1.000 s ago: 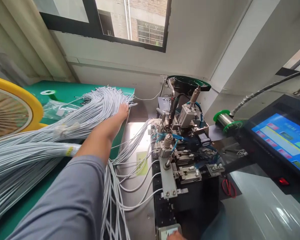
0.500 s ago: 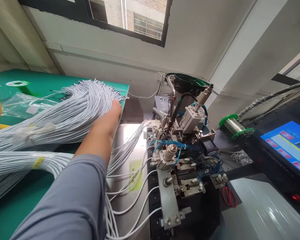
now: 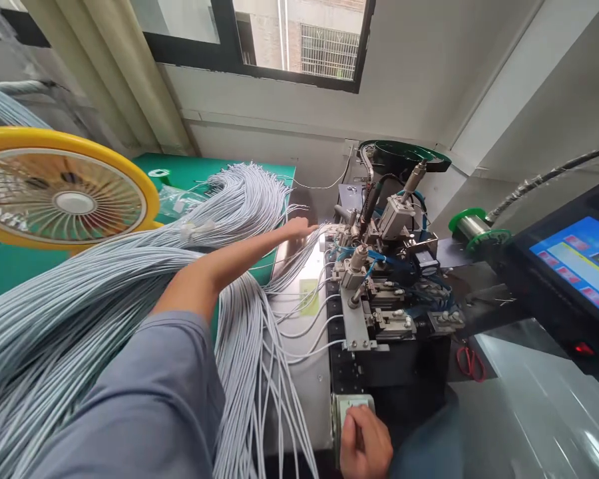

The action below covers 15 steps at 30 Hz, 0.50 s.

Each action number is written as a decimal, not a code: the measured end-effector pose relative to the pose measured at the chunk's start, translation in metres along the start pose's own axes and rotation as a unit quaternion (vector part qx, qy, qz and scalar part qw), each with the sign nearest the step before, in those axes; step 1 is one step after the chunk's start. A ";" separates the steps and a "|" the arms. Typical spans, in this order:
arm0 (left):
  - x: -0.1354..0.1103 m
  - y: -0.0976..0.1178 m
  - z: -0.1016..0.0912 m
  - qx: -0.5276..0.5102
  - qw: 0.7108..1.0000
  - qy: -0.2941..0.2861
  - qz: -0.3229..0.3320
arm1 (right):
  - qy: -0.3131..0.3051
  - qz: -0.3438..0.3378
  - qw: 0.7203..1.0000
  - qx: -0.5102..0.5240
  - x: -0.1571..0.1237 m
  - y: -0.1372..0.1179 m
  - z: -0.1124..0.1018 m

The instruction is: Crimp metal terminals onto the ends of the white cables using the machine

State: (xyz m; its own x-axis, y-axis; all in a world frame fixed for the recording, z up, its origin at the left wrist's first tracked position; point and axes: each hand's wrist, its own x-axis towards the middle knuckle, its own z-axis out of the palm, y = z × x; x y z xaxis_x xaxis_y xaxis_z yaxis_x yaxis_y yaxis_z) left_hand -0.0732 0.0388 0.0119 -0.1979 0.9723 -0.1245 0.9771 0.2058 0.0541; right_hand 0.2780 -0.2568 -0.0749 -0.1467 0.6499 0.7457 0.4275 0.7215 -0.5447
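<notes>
My left hand (image 3: 302, 228) reaches across to the far end of the machine (image 3: 379, 266), fingers closed. Thin grey cable tips (image 3: 298, 208) show just beyond it and seem to be in its grip; most of the grip is hidden. Below it, grey cables (image 3: 299, 259) run along the machine's metal plate into the clamps. My right hand (image 3: 365, 440) is curled, thumb against fingers, by a pale green box (image 3: 369, 401) at the machine's near end. What it pinches, if anything, cannot be made out. A large grey cable bundle (image 3: 249, 193) lies beyond my left forearm.
A yellow fan (image 3: 74, 199) stands at the left on the green table (image 3: 10, 279). More cables (image 3: 244, 352) hang over the table's edge. To the right are a wire spool (image 3: 479, 229), a blue-lit screen (image 3: 579, 259) and red-handled scissors (image 3: 470, 362).
My left hand has moved right, from the big cable bundle to the machine's far end. My right hand has come into view at the bottom. The view has turned left, showing the fan.
</notes>
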 end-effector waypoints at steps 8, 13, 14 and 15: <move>-0.044 0.034 0.001 -0.085 0.995 -0.044 -0.024 | -0.048 -0.016 0.999 0.002 0.006 0.001 -0.004; -0.047 0.059 -0.013 -0.174 0.977 -0.070 -0.104 | -0.051 -0.015 0.999 0.004 0.008 0.001 -0.005; -0.049 0.062 -0.015 -0.198 0.971 -0.066 -0.117 | -0.050 -0.015 0.999 0.005 0.008 0.001 -0.005; -0.052 0.064 -0.017 -0.227 0.964 -0.059 -0.130 | -0.050 -0.015 0.999 0.006 0.009 0.001 -0.005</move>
State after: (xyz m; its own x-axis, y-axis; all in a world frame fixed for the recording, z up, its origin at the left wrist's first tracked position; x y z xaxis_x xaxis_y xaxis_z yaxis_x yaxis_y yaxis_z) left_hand -0.0015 0.0029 0.0385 -0.3945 0.8681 -0.3015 0.7564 0.4930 0.4298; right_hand 0.2812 -0.2516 -0.0672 -0.2482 0.6484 0.7197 0.4114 0.7432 -0.5276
